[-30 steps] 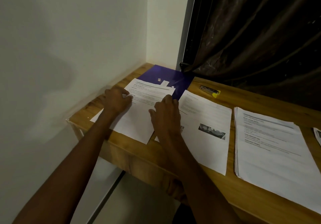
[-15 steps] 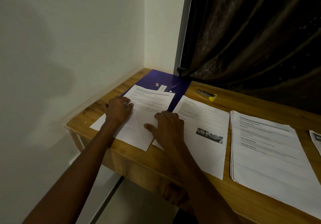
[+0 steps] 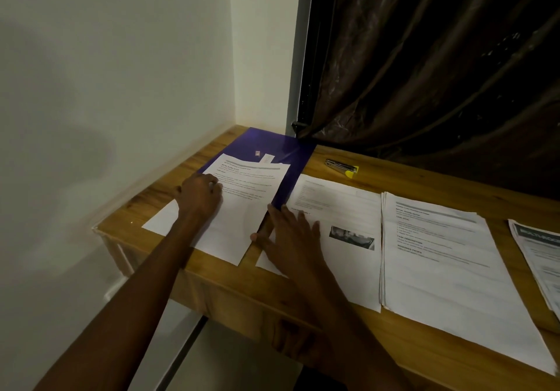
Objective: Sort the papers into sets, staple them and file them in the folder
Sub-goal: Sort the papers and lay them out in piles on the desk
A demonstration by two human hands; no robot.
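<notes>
The right hand [image 3: 289,236] has slid off the paper set [image 3: 242,208] onto the neighbouring sheet [image 3: 342,221], fingers flat, while the left hand [image 3: 201,193] still presses that set over the purple folder [image 3: 272,148] at the bench's [image 3: 394,178] far-left corner, suggesting filing comes next.

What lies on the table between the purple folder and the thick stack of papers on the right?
In the head view, one printed sheet with a small photo lies between the purple folder and the thick stack; the right hand rests on its left part.
</notes>
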